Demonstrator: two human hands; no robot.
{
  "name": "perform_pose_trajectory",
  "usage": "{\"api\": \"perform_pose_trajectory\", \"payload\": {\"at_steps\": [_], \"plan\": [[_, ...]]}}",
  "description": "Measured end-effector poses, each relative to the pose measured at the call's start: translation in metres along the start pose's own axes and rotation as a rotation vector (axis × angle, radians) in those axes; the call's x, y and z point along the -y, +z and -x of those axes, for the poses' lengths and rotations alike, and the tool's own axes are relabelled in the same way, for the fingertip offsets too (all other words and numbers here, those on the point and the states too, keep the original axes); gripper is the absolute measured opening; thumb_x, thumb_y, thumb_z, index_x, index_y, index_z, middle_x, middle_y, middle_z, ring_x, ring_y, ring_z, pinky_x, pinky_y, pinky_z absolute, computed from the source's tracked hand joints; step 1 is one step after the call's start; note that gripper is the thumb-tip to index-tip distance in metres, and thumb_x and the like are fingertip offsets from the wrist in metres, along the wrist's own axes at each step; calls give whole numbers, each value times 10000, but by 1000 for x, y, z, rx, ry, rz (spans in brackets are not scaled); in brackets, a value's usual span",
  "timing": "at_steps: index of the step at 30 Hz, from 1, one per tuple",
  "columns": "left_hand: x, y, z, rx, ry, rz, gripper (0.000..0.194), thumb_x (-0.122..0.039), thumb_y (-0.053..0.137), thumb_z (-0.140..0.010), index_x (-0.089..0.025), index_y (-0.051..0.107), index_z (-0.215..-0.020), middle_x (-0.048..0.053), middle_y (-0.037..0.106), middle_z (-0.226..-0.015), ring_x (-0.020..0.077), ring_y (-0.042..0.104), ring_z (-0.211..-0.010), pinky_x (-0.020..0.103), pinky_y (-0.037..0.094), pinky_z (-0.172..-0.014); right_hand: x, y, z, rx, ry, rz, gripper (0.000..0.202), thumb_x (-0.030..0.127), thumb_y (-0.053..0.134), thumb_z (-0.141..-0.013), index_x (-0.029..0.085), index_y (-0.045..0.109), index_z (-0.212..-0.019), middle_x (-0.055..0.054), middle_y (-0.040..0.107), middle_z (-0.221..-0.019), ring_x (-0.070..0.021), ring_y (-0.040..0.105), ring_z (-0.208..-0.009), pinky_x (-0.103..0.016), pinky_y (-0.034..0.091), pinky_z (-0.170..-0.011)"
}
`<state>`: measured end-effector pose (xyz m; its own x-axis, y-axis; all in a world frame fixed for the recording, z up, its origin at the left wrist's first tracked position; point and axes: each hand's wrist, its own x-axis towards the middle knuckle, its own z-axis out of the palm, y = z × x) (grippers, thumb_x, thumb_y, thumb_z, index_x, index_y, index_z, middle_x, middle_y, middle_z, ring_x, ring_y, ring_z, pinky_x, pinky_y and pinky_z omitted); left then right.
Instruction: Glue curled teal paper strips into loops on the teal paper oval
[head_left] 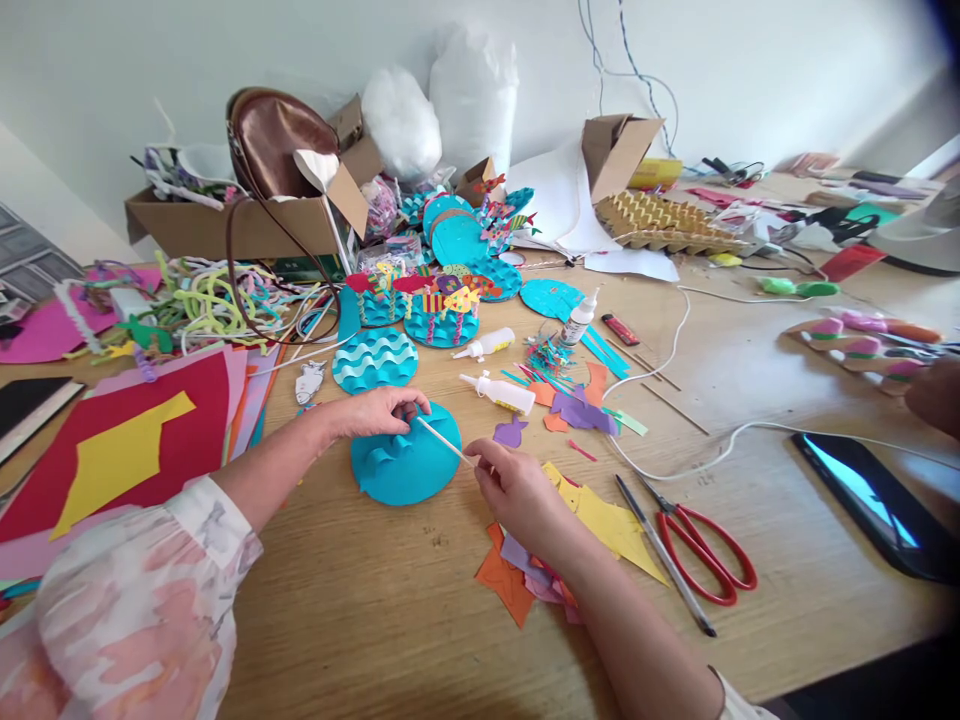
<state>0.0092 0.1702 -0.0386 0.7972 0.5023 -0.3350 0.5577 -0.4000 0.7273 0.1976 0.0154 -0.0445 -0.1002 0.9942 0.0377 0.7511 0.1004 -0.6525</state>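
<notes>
A: Across the wooden table (390,620), left to right, item one: sheets of coloured paper (135,440), red and yellow on top, are lying at the left edge. Item two?

B: Left hand (379,410), reaching in from a patterned sleeve (127,610). It is lying palm down with the fingers curled narrow, pressing on the upper rim of a blue paper disc (409,470) where a wavy strip is standing up. The forearm is running low over the table.

A: Item three, the thin white stick (444,441)?

B: It is slanting from under the left fingertips down to the right hand (517,490). That hand is pinching the stick's lower end between thumb and fingers, wrist bent, knuckles up, forearm coming in from the lower right.

A: Handling note?

B: My judgement: the left fingers are doing well to keep pinning the disc flat, so that the light paper is not sliding; the stick wants a gentle, steady pinch, since it looks easy to snap.

A: Items beyond?

B: Glue bottle (501,392) lying just above the right hand; paper scraps (592,520) in yellow, orange and purple lying under and beside that wrist; red-handled scissors (697,550) lying further right, blades shut; a dark tablet (870,500) sitting near the right edge. Finished wavy discs (375,360) are standing behind the blue one.
</notes>
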Motion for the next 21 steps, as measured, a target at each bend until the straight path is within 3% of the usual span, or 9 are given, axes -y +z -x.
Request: {"api": "perform_pose_trajectory", "payload": {"at_steps": [9, 21], "plan": [[-2, 1, -1, -11, -20, 17, 372, -146, 492, -610, -168, 534, -979, -19, 492, -710, 118, 457, -641, 220, 356, -559, 2, 4, 3, -3, -17, 30, 318, 90, 379, -814, 204, 564, -1047, -44, 636, -916, -132, 583, -755, -223, 392, -656], [-2, 1, 0, -7, -32, 41, 389, -138, 487, -591, -166, 540, -975, -17, 502, -722, 118, 461, -645, 212, 354, -544, 3, 4, 2, 47, 29, 93, 319, 81, 383, -807, 207, 570, -1032, -45, 645, -892, -137, 593, -765, -217, 390, -665]]}}
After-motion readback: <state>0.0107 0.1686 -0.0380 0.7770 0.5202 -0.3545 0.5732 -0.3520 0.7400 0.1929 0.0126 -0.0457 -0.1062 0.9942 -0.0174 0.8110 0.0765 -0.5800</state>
